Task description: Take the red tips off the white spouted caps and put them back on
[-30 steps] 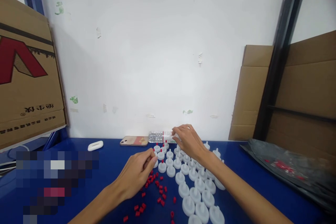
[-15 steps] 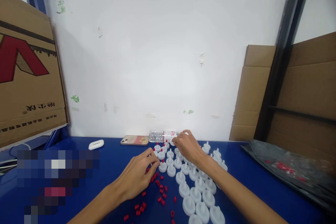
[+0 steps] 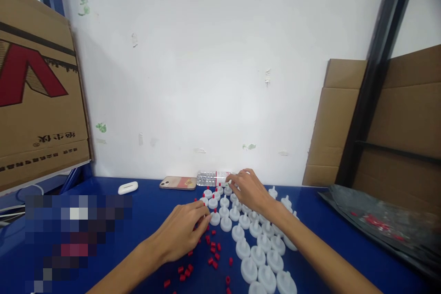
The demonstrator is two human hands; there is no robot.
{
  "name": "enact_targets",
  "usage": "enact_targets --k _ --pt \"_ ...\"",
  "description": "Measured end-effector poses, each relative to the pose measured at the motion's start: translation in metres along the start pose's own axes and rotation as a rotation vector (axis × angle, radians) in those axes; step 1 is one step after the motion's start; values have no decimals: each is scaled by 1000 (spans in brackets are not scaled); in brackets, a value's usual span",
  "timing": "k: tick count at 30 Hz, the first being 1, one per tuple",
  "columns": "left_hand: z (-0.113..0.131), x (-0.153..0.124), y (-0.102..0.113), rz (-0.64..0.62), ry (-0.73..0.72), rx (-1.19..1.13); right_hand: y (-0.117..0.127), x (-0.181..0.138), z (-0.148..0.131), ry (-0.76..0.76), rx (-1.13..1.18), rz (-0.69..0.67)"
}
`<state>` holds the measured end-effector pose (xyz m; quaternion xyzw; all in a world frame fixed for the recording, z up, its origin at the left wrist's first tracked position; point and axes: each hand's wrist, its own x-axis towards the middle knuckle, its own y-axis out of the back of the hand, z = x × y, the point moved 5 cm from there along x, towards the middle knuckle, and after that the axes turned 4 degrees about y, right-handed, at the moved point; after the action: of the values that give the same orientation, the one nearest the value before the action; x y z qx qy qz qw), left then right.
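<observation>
My left hand (image 3: pixel 186 229) hovers low over the scattered small red caps (image 3: pixel 213 257), thumb and forefinger closed together; anything between them is too small to make out. My right hand (image 3: pixel 250 190) reaches across the white nozzle caps (image 3: pixel 257 255), its bent fingers apart at the top of a far white nozzle cap (image 3: pixel 228 190). The fingertips partly cover that nozzle. Several white nozzle caps (image 3: pixel 213 202) at the left of the group carry red caps on their tips. The others visible have bare white nozzles, and my right forearm hides some of them.
A clear bottle (image 3: pixel 206 178) lies against the wall beside a phone (image 3: pixel 177 183). A white case (image 3: pixel 127 188) is at the left on the blue table (image 3: pixel 144 200). Grey plastic bags (image 3: pixel 375 225) holding red pieces lie right. Cardboard boxes (image 3: pixel 44 115) stand at both sides.
My right fingers have lifted slightly and spread apart over the far nozzle cap. My left hand has lowered a little towards the red caps. The whole view has shifted slightly.
</observation>
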<state>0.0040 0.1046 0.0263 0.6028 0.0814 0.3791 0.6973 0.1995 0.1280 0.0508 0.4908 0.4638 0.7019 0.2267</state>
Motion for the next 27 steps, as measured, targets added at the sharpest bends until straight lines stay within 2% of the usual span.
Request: enact_targets --k 5,12,15,20,27 --pt "-10 3 5 103 108 34 10 2 -20 114 176 -92" --pt "-16 4 5 145 123 11 -1 -1 -48 200 271 -171" --pt "-12 3 7 150 117 -8 4 -1 -48 203 300 -151" --pt "-2 1 14 142 116 -72 27 0 -53 152 312 -43" --pt "-7 1 9 200 120 -121 38 1 -84 306 179 -26"
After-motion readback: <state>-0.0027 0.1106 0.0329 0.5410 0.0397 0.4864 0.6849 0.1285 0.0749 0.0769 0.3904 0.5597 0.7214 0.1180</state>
